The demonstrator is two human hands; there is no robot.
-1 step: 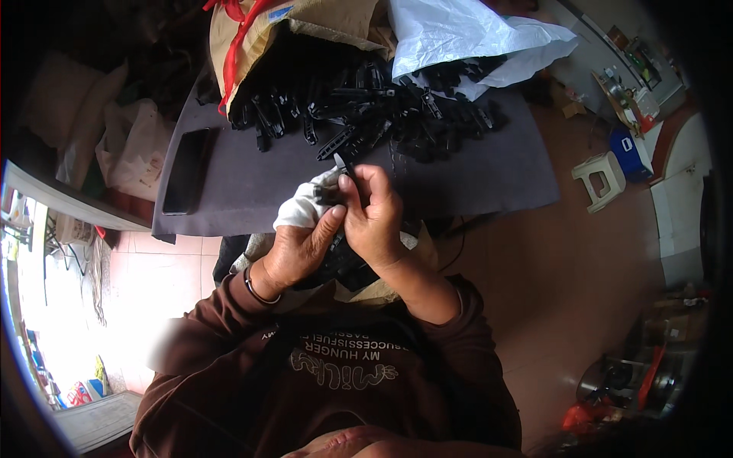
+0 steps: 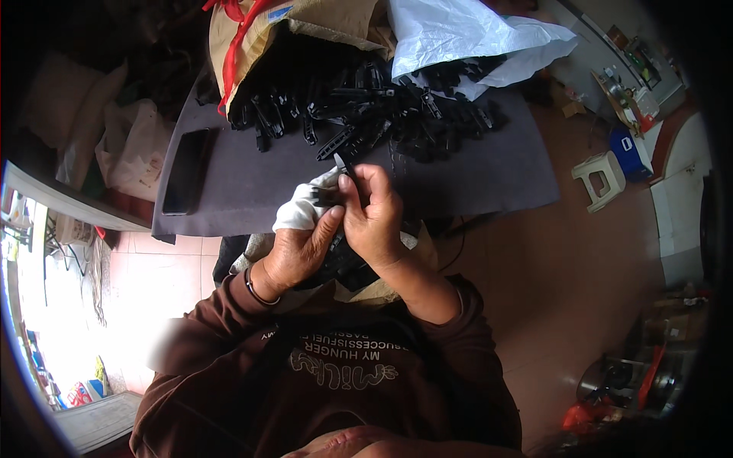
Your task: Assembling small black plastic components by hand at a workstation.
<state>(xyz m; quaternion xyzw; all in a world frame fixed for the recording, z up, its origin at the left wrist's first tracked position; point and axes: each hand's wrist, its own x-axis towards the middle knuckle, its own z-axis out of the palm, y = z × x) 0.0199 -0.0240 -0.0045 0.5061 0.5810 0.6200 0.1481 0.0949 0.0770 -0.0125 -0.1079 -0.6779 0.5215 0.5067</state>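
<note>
My left hand, its fingers covered by white cloth like a cut-down glove and its thumb bare, closes on a small black plastic part. My right hand is closed around the dark handle of a small knife. The short pale blade points up and away from me, beside the black part. Both hands meet just over the near edge of the grey-covered table. Beyond them lies a heap of similar black plastic parts. My fingers hide much of the held part.
A brown paper sack with a red ribbon and a white plastic sack stand behind the heap. On the table's left lies a black phone. Below the hands, more black parts sit in an open bag. A cream stool stands right.
The black part in my left hand has turned slightly and shows a little more of itself. Both hands otherwise stay in place.
</note>
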